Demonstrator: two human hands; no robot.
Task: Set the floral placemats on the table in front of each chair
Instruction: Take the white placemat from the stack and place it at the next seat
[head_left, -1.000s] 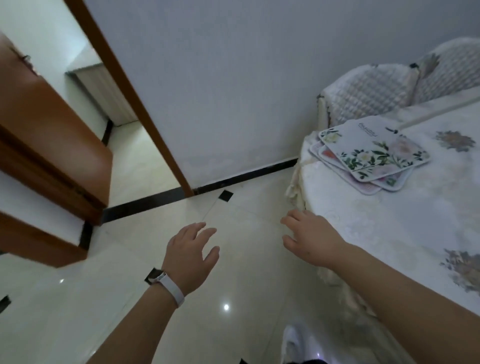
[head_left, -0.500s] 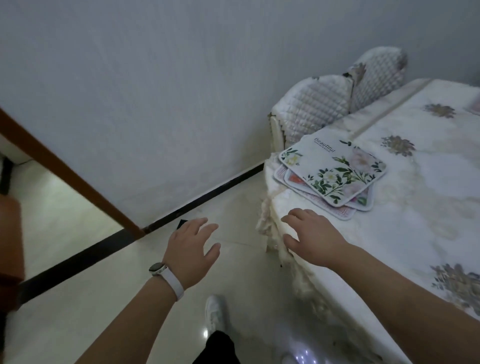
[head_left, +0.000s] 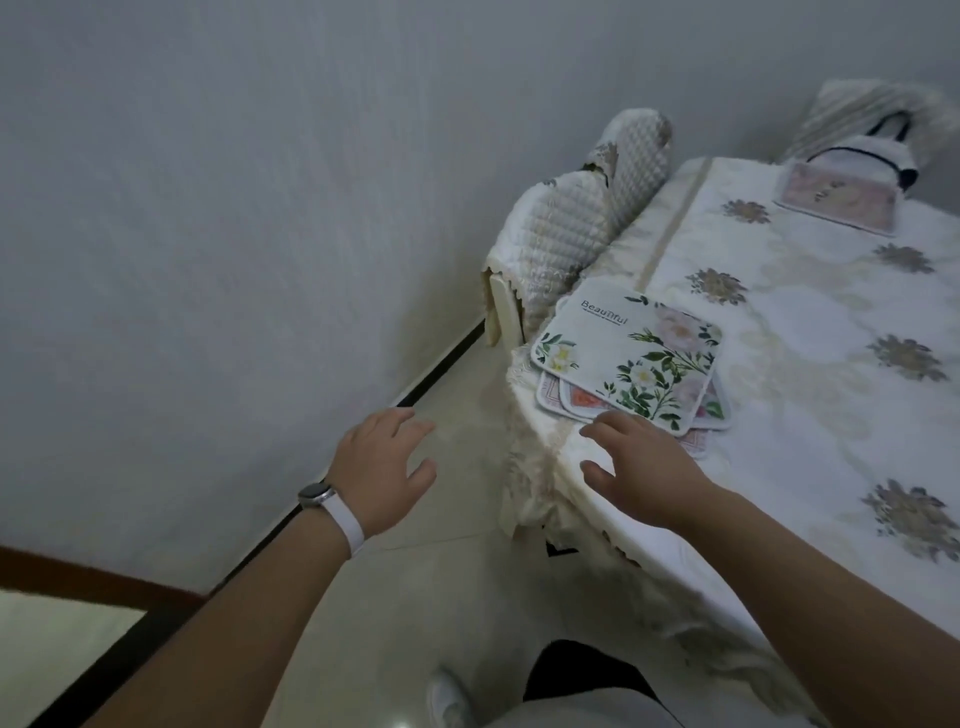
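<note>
I see my right hand (head_left: 641, 470) stretched out low over the near corner of the surface (head_left: 810, 415), palm down, its grip spread and empty, with the fingertips (head_left: 605, 428) just short of the stack of floral placemats (head_left: 631, 358). Whether the palm rests on the tablecloth (head_left: 571, 488) or floats just above it, I cannot tell. The stack sits at the corner nearest the wall (head_left: 218, 218), fanned a little: the top mat is white with green leaves, pale blooms and the word "Beautiful" printed on it, and under it the pinkish edges of at least two more poke out (the lowest one partly tucked behind my fingers).

My left hand (head_left: 382, 467) hangs off the surface, over the floor (head_left: 415, 597), its grip also spread and holding nothing; a pale-strapped watch (head_left: 324, 501) wraps that wrist.

One more placemat (head_left: 839, 205), pinkish, lies alone at the far end of the surface, right in front of a covered chair (head_left: 878, 130). Two quilted chair backs (head_left: 582, 228) stand against the long side, just beyond the stack. At the bottom of the view I make out a dark trouser leg and a light shoe (head_left: 447, 701).
</note>
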